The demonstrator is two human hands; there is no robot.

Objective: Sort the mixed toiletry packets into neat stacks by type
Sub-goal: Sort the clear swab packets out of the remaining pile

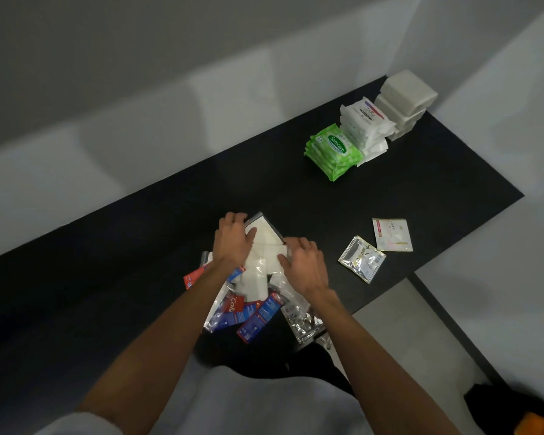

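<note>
Desk (139,246): black, set against a pale wall, carrying all the packets.
Left hand (233,243): fingers curled over the far left edge of a white packet (266,238), thumb lying on its top face; it grips the packet.
Right hand (305,265): fingers bent onto the packet's right edge, thumb pressed to its near side; it grips the same packet.
White packet: clear-wrapped, tilted cornerwise, held between the two hands just above the pile (248,309).
Pile: near the desk's front edge, under both wrists; a second white pad (253,279), red and blue toothpaste packets (258,318) and silver sachets (302,324) overlap loosely.
Green wipes (333,152): a stack far right of the hands, well apart from them.
White packs (366,127): stacked, touching the green wipes on their far side.
White blocks (404,100): a stack at the far corner, just beside the white packs.
Single sachets: one silver (361,259) and one white (391,235), flat on the desk right of the right hand, close together; whether they touch is unclear.
</note>
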